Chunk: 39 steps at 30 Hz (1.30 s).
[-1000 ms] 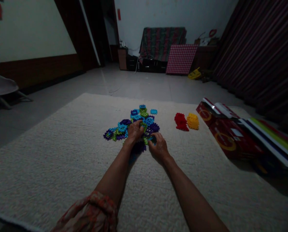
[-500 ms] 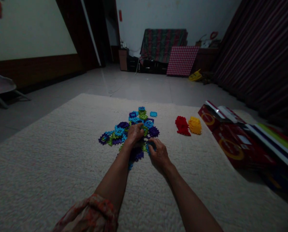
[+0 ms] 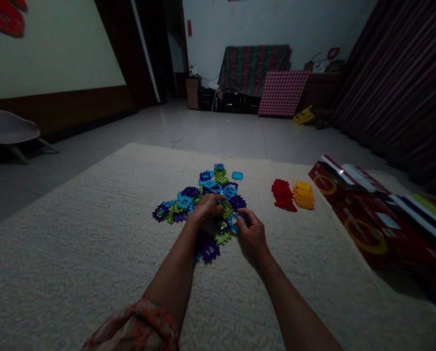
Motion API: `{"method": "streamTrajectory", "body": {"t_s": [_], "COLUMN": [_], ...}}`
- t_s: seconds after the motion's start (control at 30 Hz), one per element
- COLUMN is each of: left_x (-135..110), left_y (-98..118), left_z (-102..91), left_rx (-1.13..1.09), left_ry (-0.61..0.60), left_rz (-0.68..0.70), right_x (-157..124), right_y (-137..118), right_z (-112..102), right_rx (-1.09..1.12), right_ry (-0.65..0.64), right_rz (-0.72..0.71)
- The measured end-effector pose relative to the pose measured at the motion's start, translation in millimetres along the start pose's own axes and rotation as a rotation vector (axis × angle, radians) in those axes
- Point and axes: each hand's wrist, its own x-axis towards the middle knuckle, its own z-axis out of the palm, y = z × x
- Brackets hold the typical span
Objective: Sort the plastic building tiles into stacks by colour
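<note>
A heap of toothed plastic building pieces [image 3: 190, 192] in blue, purple and green lies on the pale quilted mat. My left hand [image 3: 208, 207] reaches over the middle of the heap with its fingers curled down, and whatever lies under them is hidden. At the heap's right side, my right hand [image 3: 252, 231] pinches a light blue ring-shaped toothed piece [image 3: 234, 222] between thumb and fingers. A purple square piece [image 3: 209, 250] and a green piece [image 3: 223, 238] rest below the hands. One light blue piece [image 3: 237, 175] lies apart behind the heap.
Piles of red pieces [image 3: 283, 195] and yellow pieces [image 3: 304, 195] sit to the right on the mat [image 3: 93, 234]. Red boxes [image 3: 371, 224] line the mat's right edge. A low pale chair [image 3: 9, 127] stands far left, and a checked cloth [image 3: 284, 92] hangs at the back.
My view has shifted slightly, so the scene sits a little further right and lower. The light blue ring at my right fingers shows more plainly. My left hand stays over the heap.
</note>
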Motion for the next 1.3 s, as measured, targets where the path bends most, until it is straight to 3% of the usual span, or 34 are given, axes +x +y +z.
{"method": "streamTrajectory", "body": {"t_s": [0.13,0.27,0.43,0.7,0.9,1.07,1.3], "left_x": [1.3,2.0,1.6,4.4,6.6,6.1,4.9], "left_y": [-0.7,-3.9,-6.1,-7.5,-13.1,-15.4,-13.5], "left_z": [1.5,-1.4,-6.4,-5.0,-2.8,-3.1,-4.1], "left_rx": [-0.031,-0.068,-0.082,-0.055,-0.038,-0.035,-0.040], "left_ry": [0.003,0.116,0.237,0.230,0.239,0.234,0.227], "left_rz": [0.018,-0.027,-0.136,-0.136,-0.120,-0.105,-0.099], "right_x": [1.6,4.1,3.7,-4.3,-11.8,-17.4,-12.1], "right_y": [-1.5,-6.5,-9.7,-14.4,-20.5,-27.6,-22.9], "right_z": [-2.4,-9.5,-10.7,-6.8,-4.0,-1.7,3.1], "right_rx": [0.049,-0.025,-0.135,-0.446,-0.567,-0.541,-0.317], "right_ry": [-0.001,-0.138,-0.115,-0.357,-0.450,-0.448,-0.398], "right_rz": [0.061,-0.031,-0.141,-0.333,-0.372,-0.349,-0.311]}}
